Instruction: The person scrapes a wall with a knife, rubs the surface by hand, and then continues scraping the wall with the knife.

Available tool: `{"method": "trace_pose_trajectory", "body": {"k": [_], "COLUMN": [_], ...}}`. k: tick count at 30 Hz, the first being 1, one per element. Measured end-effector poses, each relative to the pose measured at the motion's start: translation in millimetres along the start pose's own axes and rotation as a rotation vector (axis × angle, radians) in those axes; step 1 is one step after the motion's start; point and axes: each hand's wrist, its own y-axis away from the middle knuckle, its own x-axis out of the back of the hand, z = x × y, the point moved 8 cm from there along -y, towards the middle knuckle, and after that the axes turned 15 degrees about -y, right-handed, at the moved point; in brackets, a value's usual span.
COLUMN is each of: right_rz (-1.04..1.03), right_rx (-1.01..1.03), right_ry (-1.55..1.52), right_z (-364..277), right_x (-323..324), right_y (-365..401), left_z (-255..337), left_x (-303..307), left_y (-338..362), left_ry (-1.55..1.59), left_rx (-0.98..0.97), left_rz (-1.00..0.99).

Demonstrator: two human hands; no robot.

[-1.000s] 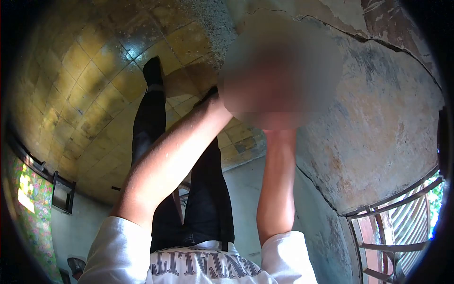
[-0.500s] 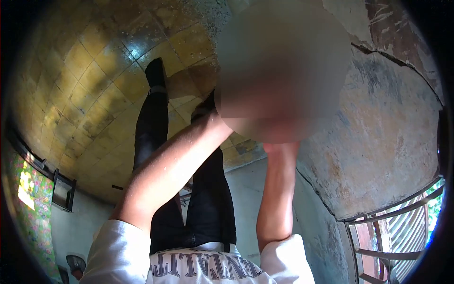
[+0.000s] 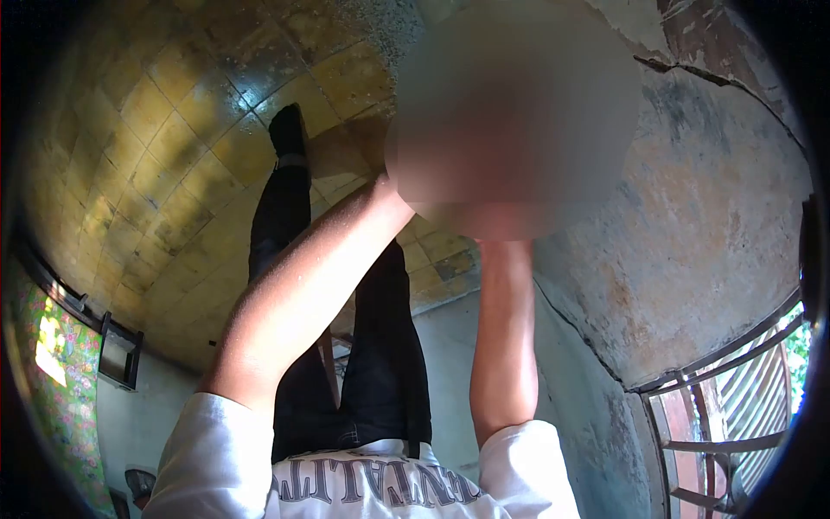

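A large grey-brown blur (image 3: 514, 78) covers the upper middle of the view and hides both hands. My left forearm (image 3: 316, 277) slants up and right into it, and a reddish smear marks where my left hand (image 3: 428, 169) is. From below, my right forearm (image 3: 505, 337) reaches straight up to the blur's lower edge, with my right hand (image 3: 504, 212) smeared there. The two hands are close together. Their fingers, and anything in them or touching them, cannot be made out.
Yellow floor tiles (image 3: 164, 121) spread at the upper left. My legs in black trousers (image 3: 281, 216) extend over them. A cracked, stained wall (image 3: 692, 216) stands on the right, above a barred window (image 3: 726, 441). A flowered green curtain (image 3: 65, 398) hangs at the left.
Both forearms have shifted slightly up and left in the view. The wall and barred window at the right have also shifted a little. The hands stay hidden in the blur.
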Motion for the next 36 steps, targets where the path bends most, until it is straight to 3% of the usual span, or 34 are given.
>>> {"method": "trace_pose_trajectory", "body": {"k": [1, 4, 7, 9, 14, 22, 26, 29, 32, 36], "right_rz": [0.0, -0.001, -0.029, -0.088, 0.003, 0.0, 0.006, 0.032, 0.059, 0.07], "right_rx": [-0.005, -0.019, -0.063, -0.086, -0.083, -0.129, -0.107, -0.088, -0.084, -0.079], "right_ry": [0.018, 0.082, 0.101, 0.013, 0.022, -0.054, -0.028, -0.008, -0.001, -0.024], "right_z": [-2, -17, -16, -11, 10, 19, 13, 9, 11, 18], "right_x": [2, 7, -4, -11, 40, 96, 93, 86, 86, 83], "right_y": [2, -5, -33, -36, 2, 20, 20, 19, 17, 10], "left_z": [-2, 9, 4, 0, -19, -55, -52, -50, -48, -39], "left_x": [-2, -6, 6, 7, -24, -75, -75, -71, -72, -66], "left_y": [1, -3, -22, -25, 2, 22, 17, 17, 17, 16], "left_ry": [-0.003, -0.005, 0.057, 0.043, -0.098, 0.08, 0.023, 0.025, 0.019, -0.041], "left_rx": [0.016, -0.173, 0.07, -0.005, -0.128, -0.041, -0.144, -0.091, -0.027, -0.077], "left_rz": [-0.004, 0.071, 0.03, 0.003, 0.035, -0.007, 0.093, 0.11, 0.032, 0.03]}}
